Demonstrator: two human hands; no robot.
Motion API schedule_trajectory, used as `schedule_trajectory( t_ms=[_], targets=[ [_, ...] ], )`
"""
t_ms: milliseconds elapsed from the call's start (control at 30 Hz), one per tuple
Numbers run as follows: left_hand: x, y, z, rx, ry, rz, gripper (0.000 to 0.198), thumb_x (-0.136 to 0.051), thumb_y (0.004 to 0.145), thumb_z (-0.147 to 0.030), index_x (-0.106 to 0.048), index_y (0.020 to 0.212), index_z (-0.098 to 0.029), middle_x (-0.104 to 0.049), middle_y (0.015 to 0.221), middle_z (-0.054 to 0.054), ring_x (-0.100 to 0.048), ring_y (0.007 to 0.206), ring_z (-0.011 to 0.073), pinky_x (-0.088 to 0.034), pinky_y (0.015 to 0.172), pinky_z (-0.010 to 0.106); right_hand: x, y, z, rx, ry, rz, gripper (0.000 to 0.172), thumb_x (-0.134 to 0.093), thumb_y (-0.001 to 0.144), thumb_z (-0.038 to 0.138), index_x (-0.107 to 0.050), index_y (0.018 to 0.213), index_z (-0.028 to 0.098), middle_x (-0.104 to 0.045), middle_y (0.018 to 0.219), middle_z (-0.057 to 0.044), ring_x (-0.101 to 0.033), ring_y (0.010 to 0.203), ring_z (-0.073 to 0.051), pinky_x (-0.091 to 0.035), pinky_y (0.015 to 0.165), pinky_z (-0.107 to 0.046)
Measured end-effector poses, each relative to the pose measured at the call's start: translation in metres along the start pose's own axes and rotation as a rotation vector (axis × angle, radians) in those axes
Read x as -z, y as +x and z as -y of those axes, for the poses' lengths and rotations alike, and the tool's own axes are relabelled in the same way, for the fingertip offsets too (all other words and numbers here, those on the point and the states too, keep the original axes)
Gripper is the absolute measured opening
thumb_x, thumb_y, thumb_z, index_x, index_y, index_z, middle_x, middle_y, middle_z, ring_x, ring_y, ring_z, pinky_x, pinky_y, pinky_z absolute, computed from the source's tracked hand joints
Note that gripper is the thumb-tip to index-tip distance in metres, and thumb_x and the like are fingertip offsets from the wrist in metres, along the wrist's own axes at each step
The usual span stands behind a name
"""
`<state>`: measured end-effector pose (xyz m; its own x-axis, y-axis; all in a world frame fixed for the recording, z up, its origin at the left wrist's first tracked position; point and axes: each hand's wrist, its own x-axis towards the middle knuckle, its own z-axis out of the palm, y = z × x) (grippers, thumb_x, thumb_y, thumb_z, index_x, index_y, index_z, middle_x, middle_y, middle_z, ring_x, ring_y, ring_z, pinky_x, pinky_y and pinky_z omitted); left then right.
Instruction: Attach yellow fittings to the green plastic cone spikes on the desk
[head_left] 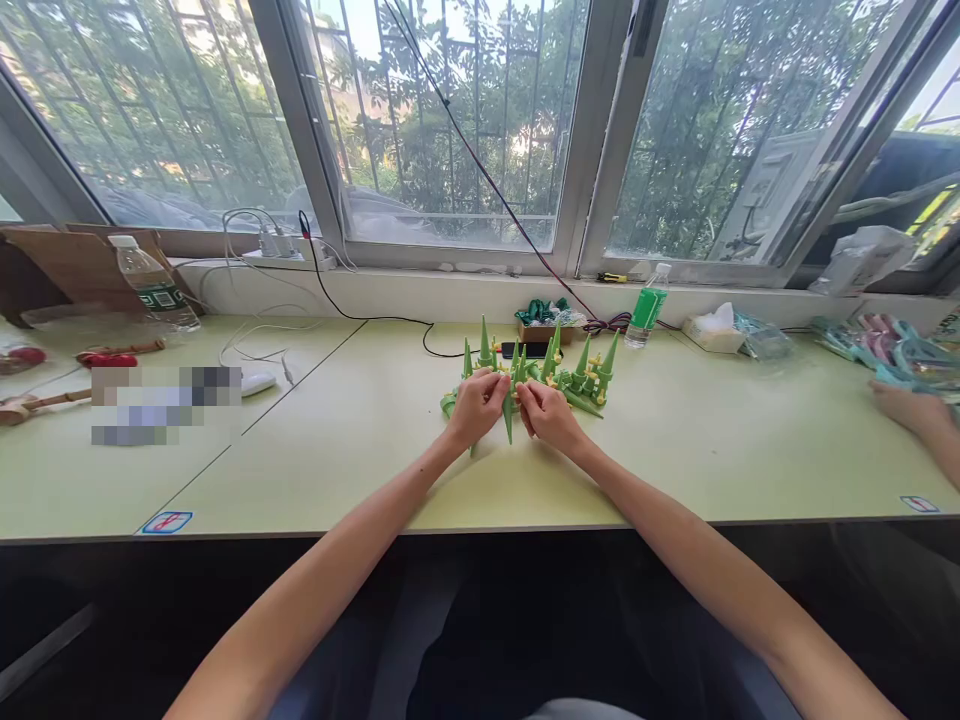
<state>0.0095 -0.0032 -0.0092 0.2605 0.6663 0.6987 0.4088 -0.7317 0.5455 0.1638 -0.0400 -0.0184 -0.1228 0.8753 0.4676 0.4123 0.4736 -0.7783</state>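
My left hand (480, 405) is closed with its fingers pinched at a green pointed plastic piece (509, 420), whose tip points down toward the table. My right hand (549, 412) is closed just right of it, fingertips almost meeting the left ones; it seems to grip the same piece, though the fingers cover the contact. Behind and around both hands, several similar green spiked pieces (604, 370) with small yellow parts stand upright or lie on the table. Part of this group is hidden behind my hands.
Behind the pieces are a dark phone (525, 350) and an open cardboard box (546, 332). A green-labelled bottle (646, 310) and a tissue box (712, 335) stand to the right. Another person's hand (911, 408) rests near bagged items (892, 350). Cables (375, 317) run along the left.
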Motion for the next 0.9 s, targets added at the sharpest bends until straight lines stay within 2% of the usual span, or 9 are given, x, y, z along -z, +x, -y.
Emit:
schedule_trajectory(
  t_ms=[200, 400, 500, 567, 700, 733, 800, 900],
  targets=[
    [0.000, -0.002, -0.001, -0.011, -0.001, 0.011, 0.043, -0.048, 0.095, -0.034, -0.042, 0.056, -0.017, -0.042, 0.063, -0.001, -0.040, 0.057, 0.0105, -0.033, 0.055, 0.025, 0.000, 0.000, -0.002, -0.030, 0.019, -0.005, 0.041, -0.040, 0.098, 0.047, -0.041, 0.065, 0.022, -0.047, 0.046, 0.006, -0.046, 0.035, -0.010, -0.036, 0.044, -0.024],
    [0.000, -0.007, -0.002, -0.116, -0.018, 0.020, 0.038, -0.049, 0.096, -0.034, -0.053, 0.063, -0.016, -0.046, 0.070, 0.000, -0.042, 0.060, 0.0093, -0.036, 0.054, 0.023, 0.001, 0.002, -0.003, -0.215, 0.295, 0.083, 0.043, -0.046, 0.093, 0.045, -0.037, 0.058, 0.023, -0.030, 0.040, 0.008, -0.037, 0.026, -0.009, -0.021, 0.030, -0.024],
    [0.000, -0.008, -0.003, -0.134, -0.032, 0.019, 0.032, -0.050, 0.096, -0.035, -0.058, 0.070, -0.017, -0.049, 0.075, 0.001, -0.044, 0.062, 0.0091, -0.038, 0.055, 0.021, 0.002, 0.002, 0.000, -0.238, 0.371, 0.096, 0.043, -0.050, 0.091, 0.048, -0.038, 0.058, 0.023, -0.030, 0.041, 0.008, -0.036, 0.027, -0.009, -0.019, 0.029, -0.024],
    [0.001, -0.008, -0.005, -0.097, -0.069, 0.019, 0.030, -0.048, 0.096, -0.037, -0.059, 0.076, -0.018, -0.051, 0.078, 0.002, -0.047, 0.064, 0.0095, -0.040, 0.055, 0.020, 0.001, 0.003, 0.001, -0.204, 0.362, 0.068, 0.044, -0.050, 0.091, 0.052, -0.039, 0.060, 0.023, -0.032, 0.041, 0.008, -0.037, 0.027, -0.009, -0.021, 0.029, -0.024],
    [0.004, -0.006, -0.011, 0.061, -0.206, -0.002, 0.028, -0.045, 0.096, -0.046, -0.056, 0.098, -0.020, -0.057, 0.085, 0.002, -0.052, 0.061, 0.0085, -0.039, 0.050, 0.019, 0.000, 0.003, 0.001, -0.113, 0.289, -0.020, 0.048, -0.045, 0.092, 0.062, -0.040, 0.064, 0.023, -0.037, 0.045, 0.007, -0.038, 0.030, -0.009, -0.027, 0.032, -0.025],
    [0.005, -0.004, -0.012, 0.100, -0.230, -0.019, 0.030, -0.046, 0.095, -0.048, -0.055, 0.097, -0.020, -0.058, 0.081, 0.001, -0.051, 0.057, 0.0081, -0.037, 0.049, 0.019, 0.000, 0.003, 0.001, -0.089, 0.268, -0.039, 0.048, -0.044, 0.092, 0.063, -0.040, 0.066, 0.023, -0.039, 0.046, 0.007, -0.039, 0.031, -0.009, -0.029, 0.033, -0.025],
    [0.007, -0.002, -0.013, 0.167, -0.254, -0.037, 0.039, -0.045, 0.094, -0.053, -0.054, 0.081, -0.018, -0.054, 0.066, -0.001, -0.045, 0.050, 0.0078, -0.034, 0.046, 0.020, 0.000, 0.001, 0.002, -0.046, 0.222, -0.074, 0.048, -0.041, 0.092, 0.065, -0.041, 0.069, 0.023, -0.041, 0.049, 0.006, -0.041, 0.035, -0.009, -0.033, 0.036, -0.025],
    [0.009, 0.000, -0.013, 0.284, -0.305, 0.056, 0.059, -0.042, 0.093, -0.060, -0.048, 0.053, -0.017, -0.042, 0.045, -0.001, -0.038, 0.042, 0.0078, -0.029, 0.042, 0.023, 0.002, -0.001, 0.006, 0.006, 0.137, -0.105, 0.047, -0.037, 0.095, 0.063, -0.042, 0.072, 0.023, -0.044, 0.052, 0.005, -0.043, 0.038, -0.009, -0.036, 0.042, -0.024]
  ],
)
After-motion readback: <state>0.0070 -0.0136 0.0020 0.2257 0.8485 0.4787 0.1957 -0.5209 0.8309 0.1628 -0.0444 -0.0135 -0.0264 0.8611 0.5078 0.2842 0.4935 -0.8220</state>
